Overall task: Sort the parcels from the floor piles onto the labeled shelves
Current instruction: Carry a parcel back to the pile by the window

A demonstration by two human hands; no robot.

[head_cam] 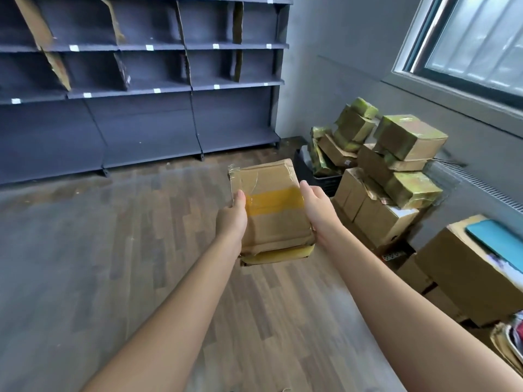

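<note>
Two hands, left point(232, 219) and right point(317, 210), are gripping the sides of a flat brown cardboard parcel with a yellow tape band point(271, 210), carrying it above the wooden floor point(113, 250). Many taped cardboard parcels point(390, 165) are waiting piled by the wall, and the dark grey labeled shelves point(141, 89) are showing none, so sorting appears barely begun.

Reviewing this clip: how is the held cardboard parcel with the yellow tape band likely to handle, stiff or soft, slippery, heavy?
The parcel probably flexes somewhat: its cardboard is creased and its corners crushed. The glossy tape may feel slick, though the left hand and right hand clamp opposite edges. It seems light for its size, since it is held out at arm's length.
</note>
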